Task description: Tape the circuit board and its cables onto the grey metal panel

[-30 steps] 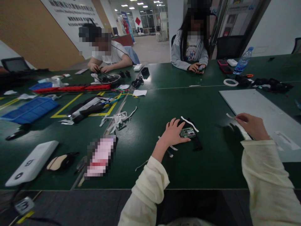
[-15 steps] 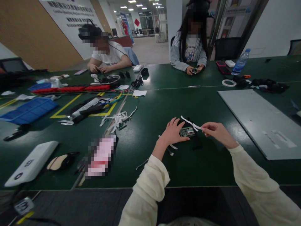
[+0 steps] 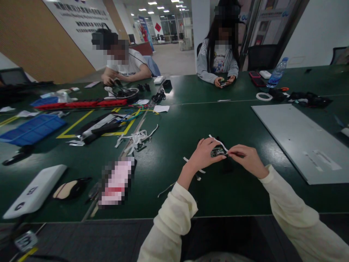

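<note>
My left hand (image 3: pixel 203 154) grips a small green circuit board (image 3: pixel 217 151) over a black part on the green table (image 3: pixel 177 138). My right hand (image 3: pixel 244 158) pinches the end of a short white strip (image 3: pixel 218 142) right at the board's right edge. Both hands meet at the board, fingers curled. Another white strip (image 3: pixel 194 165) lies on the table just under my left wrist.
A grey panel (image 3: pixel 297 138) lies to the right. A pile of white strips (image 3: pixel 136 138), cables, a blue tray (image 3: pixel 29 129) and a white device (image 3: pixel 34 191) sit to the left. Two people sit across the table, with a water bottle (image 3: pixel 275 72) and a tape roll (image 3: pixel 263 96) nearby.
My right hand came from the grey panel on the right to the circuit board, carrying a white strip. My left hand closed around the board and lifted it slightly.
</note>
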A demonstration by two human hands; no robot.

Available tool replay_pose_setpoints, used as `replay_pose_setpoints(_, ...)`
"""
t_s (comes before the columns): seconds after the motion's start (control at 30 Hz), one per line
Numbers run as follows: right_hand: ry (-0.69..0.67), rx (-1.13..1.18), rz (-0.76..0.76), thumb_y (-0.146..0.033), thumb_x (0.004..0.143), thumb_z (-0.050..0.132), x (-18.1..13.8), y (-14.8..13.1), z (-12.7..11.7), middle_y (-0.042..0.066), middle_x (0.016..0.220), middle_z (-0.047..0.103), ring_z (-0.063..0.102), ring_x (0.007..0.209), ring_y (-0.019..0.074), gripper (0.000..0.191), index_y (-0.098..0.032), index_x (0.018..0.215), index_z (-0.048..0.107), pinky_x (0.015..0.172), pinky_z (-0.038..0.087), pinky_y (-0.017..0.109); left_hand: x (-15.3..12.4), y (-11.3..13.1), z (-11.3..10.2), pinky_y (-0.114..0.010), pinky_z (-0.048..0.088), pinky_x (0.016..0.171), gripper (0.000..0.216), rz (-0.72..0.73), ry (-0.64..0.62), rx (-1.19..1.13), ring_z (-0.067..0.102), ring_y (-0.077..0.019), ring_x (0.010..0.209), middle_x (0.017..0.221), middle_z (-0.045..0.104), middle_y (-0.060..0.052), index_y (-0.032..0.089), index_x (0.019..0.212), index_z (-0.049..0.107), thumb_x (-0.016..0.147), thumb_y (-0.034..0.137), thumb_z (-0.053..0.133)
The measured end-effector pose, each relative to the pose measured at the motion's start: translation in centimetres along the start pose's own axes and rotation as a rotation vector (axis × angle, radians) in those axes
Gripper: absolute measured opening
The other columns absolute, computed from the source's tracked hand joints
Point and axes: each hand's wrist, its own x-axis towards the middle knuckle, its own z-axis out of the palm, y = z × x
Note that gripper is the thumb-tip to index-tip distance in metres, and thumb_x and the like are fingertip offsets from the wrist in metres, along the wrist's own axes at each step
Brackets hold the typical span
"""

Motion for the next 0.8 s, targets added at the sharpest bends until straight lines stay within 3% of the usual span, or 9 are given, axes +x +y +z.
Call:
replay_pose_setpoints(0.1, 0.018, 0.061, 0.018, -0.032, 0.083, 0.061, 0.3, -0.4, 0.3, 0.004, 0.099, 0.067, 0.064, 0.089, 0.0184, 0.016, -0.025, 0.093, 0.071, 0.079, 0.054, 0.035, 0.4, 0.3, 0.0, -0.034, 0.045, 0.091, 0.026, 0.128, -0.033, -0.039, 0.058, -0.0171, 0.100, 0.105, 0.065, -0.005, 0.019, 0.106, 0.062, 0.095, 0.034, 0.044)
replay_pose_setpoints(0.2, -0.029, 0.209, 0.119, -0.035, 0.079, 0.066, 0.6, -0.7, 0.3, 0.005, 0.098, 0.067, 0.064, 0.089, 0.0182, 0.020, -0.022, 0.094, 0.071, 0.082, 0.052, 0.035, 0.6, 0.0, 0.2, -0.031, 0.045, 0.081, 0.024, 0.192, -0.024, 0.057, 0.059, -0.0161, 0.086, 0.089, 0.065, -0.004, 0.017, 0.096, 0.065, 0.096, 0.025, 0.043)
replay_pose_setpoints(0.33, -0.070, 0.499, 0.347, -0.044, 0.082, 0.063, 0.8, -0.7, -0.1, 0.006, 0.096, 0.068, 0.063, 0.084, 0.0154, 0.033, -0.018, 0.101, 0.069, 0.080, 0.051, 0.032, 0.6, -0.2, 0.3, -0.032, 0.042, 0.083, 0.024, 0.232, 0.035, 0.150, 0.058, -0.0165, 0.088, 0.091, 0.065, -0.005, 0.016, 0.096, 0.067, 0.095, 0.023, 0.045)
replay_pose_setpoints(0.47, -0.102, 0.553, 0.472, -0.043, 0.079, 0.066, 1.1, -0.8, -0.5, 0.002, 0.081, 0.065, 0.057, 0.068, 0.0091, 0.033, -0.017, 0.098, 0.070, 0.063, 0.048, 0.022, 0.5, 0.1, 0.2, -0.033, 0.042, 0.086, 0.022, 0.244, 0.044, 0.174, 0.059, -0.0172, 0.092, 0.095, 0.066, -0.005, 0.017, 0.097, 0.067, 0.094, 0.023, 0.046)
replay_pose_setpoints(0.53, -0.056, 0.594, 0.481, -0.040, 0.074, 0.071, 1.3, -1.4, -0.4, 0.000, 0.077, 0.064, 0.054, 0.064, 0.0071, 0.031, -0.018, 0.096, 0.070, 0.059, 0.045, 0.020, 0.6, 0.0, 0.3, -0.036, 0.041, 0.090, 0.021, 0.166, 0.096, 0.166, 0.058, -0.0183, 0.096, 0.099, 0.066, -0.005, 0.018, 0.103, 0.066, 0.093, 0.021, 0.048)
replay_pose_setpoints(0.67, 0.179, 0.755, 0.418, -0.040, 0.074, 0.071, 1.9, -3.9, 1.3, -0.001, 0.078, 0.065, 0.056, 0.064, 0.0069, 0.032, -0.021, 0.100, 0.066, 0.059, 0.045, 0.019, 0.6, -0.6, 0.8, -0.040, 0.040, 0.098, 0.032, -0.163, 0.341, 0.087, 0.055, -0.0206, 0.109, 0.115, 0.062, -0.008, 0.019, 0.122, 0.055, 0.090, 0.018, 0.050)
replay_pose_setpoints(0.8, 0.090, 0.647, 0.317, -0.044, 0.075, 0.069, 2.2, -6.5, 4.8, 0.000, 0.074, 0.066, 0.061, 0.063, 0.0118, 0.036, -0.021, 0.101, 0.061, 0.056, 0.048, 0.023, 0.2, -0.9, 1.2, -0.044, 0.037, 0.102, 0.035, -0.247, 0.309, 0.043, 0.052, -0.0243, 0.116, 0.121, 0.059, -0.011, 0.016, 0.121, 0.055, 0.086, 0.016, 0.052)
